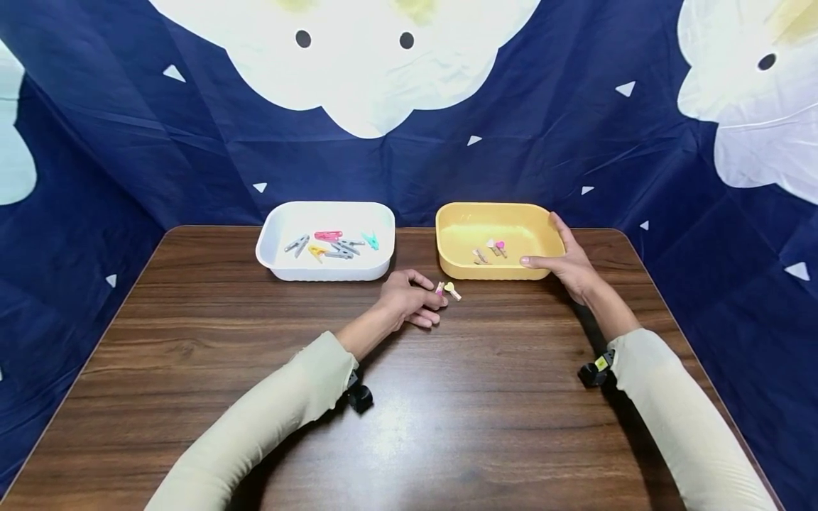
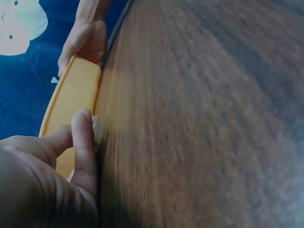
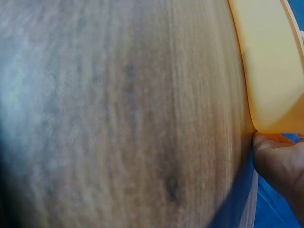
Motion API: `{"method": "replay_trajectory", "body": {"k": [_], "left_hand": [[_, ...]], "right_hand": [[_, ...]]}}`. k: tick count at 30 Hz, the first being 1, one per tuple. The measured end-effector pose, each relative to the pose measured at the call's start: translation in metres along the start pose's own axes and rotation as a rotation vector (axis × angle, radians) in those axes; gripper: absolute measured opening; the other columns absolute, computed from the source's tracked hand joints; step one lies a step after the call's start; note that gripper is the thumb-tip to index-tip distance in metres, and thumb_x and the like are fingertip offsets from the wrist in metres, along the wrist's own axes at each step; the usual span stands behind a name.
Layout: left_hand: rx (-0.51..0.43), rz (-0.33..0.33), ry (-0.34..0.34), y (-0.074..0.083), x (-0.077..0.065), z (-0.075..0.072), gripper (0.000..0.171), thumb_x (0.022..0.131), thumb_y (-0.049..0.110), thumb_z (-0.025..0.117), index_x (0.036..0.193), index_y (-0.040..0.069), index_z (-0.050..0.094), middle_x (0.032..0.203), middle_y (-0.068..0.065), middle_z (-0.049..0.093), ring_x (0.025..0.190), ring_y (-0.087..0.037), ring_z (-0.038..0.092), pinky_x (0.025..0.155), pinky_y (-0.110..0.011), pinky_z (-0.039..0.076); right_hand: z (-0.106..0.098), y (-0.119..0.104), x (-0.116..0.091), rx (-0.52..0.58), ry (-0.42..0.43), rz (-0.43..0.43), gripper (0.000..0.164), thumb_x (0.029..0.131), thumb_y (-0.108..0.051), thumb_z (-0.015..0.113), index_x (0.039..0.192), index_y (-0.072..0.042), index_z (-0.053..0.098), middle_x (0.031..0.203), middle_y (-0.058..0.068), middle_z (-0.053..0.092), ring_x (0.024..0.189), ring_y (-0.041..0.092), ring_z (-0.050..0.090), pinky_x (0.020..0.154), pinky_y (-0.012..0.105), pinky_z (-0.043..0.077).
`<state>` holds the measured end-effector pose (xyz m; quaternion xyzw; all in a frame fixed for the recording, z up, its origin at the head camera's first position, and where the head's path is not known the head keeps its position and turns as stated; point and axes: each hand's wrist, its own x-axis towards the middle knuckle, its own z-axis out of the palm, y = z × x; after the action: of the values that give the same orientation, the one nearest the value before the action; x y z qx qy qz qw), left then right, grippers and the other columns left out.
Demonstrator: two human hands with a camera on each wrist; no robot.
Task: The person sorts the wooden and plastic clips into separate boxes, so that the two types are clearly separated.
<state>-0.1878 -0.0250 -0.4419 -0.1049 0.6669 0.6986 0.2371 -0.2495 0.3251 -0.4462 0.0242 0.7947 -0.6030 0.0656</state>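
My left hand (image 1: pixel 412 301) is low over the table, thumb and forefinger spread around a small wooden clothespin with pink on it (image 1: pixel 439 288); no firm pinch shows. Just right of it lies another small clothespin with a yellow heart (image 1: pixel 453 291). In the left wrist view, the forefinger partly hides a pale clothespin (image 2: pixel 96 124). My right hand (image 1: pixel 571 266) grips the right end of the yellow basin (image 1: pixel 505 271), thumb over the front rim and fingers round the outer side. Several small wooden clothespins (image 1: pixel 495 247) with heart tops lie inside that basin.
Left of the yellow basin stands a white basin (image 1: pixel 322 272) holding several larger plastic clothespins (image 1: pixel 329 235), grey, red, yellow and teal. Both basins stand near the back edge of the wooden table (image 1: pixel 409 426). Behind hangs a dark blue cloth (image 1: pixel 358 167) with white shapes.
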Motion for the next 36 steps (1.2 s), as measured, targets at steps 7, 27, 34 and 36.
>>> {"method": "replay_trajectory", "body": {"k": [7,27,34,36], "left_hand": [[0.055,0.054,0.052,-0.0043,-0.0024,0.0036,0.037,0.091,-0.005,0.089,0.114,0.001,0.061,0.074,-0.013,0.079,0.049,-0.015,0.073,0.047,-0.027,0.061],[0.039,0.088,0.097,-0.0074,-0.0011,0.008,0.013,0.095,-0.009,0.08,0.103,-0.003,0.071,0.072,-0.01,0.074,0.05,-0.014,0.073,0.052,-0.025,0.063],[0.014,0.066,0.051,-0.0046,-0.0013,0.003,0.013,0.097,-0.008,0.079,0.102,-0.002,0.068,0.079,-0.01,0.077,0.053,-0.015,0.075,0.055,-0.026,0.065],[0.011,0.058,0.041,-0.0044,-0.0008,0.0017,0.013,0.097,-0.008,0.079,0.102,-0.002,0.068,0.081,-0.011,0.078,0.054,-0.016,0.076,0.056,-0.026,0.065]], "right_hand": [[-0.0001,-0.0003,0.0004,-0.007,-0.002,-0.001,0.13,0.094,-0.007,0.09,0.183,-0.037,0.001,0.193,-0.005,-0.004,0.177,0.021,0.012,0.145,0.042,0.017],[0.0003,0.0003,-0.0012,0.012,-0.001,-0.009,0.129,0.094,-0.005,0.089,0.183,-0.035,0.001,0.193,-0.003,-0.003,0.176,0.021,0.015,0.145,0.039,0.018],[0.0001,0.0003,-0.0005,0.008,-0.006,-0.002,0.13,0.094,-0.006,0.09,0.183,-0.036,0.0,0.193,-0.004,-0.003,0.177,0.022,0.015,0.145,0.041,0.018],[0.0004,-0.0003,-0.0004,0.005,-0.008,0.0,0.13,0.094,-0.006,0.09,0.183,-0.036,0.0,0.193,-0.004,-0.003,0.177,0.022,0.014,0.145,0.041,0.019]]}}
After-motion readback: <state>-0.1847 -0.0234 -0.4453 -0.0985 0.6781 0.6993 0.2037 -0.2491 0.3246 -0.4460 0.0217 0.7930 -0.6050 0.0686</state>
